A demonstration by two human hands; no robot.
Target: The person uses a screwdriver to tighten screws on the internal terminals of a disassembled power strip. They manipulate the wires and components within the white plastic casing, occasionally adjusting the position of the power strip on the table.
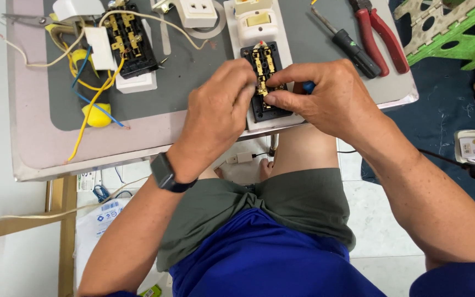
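Observation:
A white switch plate with a black back module and brass terminals (263, 61) lies face down at the near edge of the small table (34, 148). My left hand (215, 113) pinches at the brass terminals from the left. My right hand (325, 93) grips the module from the right, thumb and forefinger on a terminal, with a blue-handled tool (308, 86) tucked in the palm. A black watch (167, 174) is on my left wrist.
A second black module with yellow, blue and white wires (125, 41) sits at the left. White socket parts (196, 12) lie at the back. A black screwdriver (350, 47) and red pliers (380, 36) rest at the right. A green plastic stool (452, 33) stands beyond.

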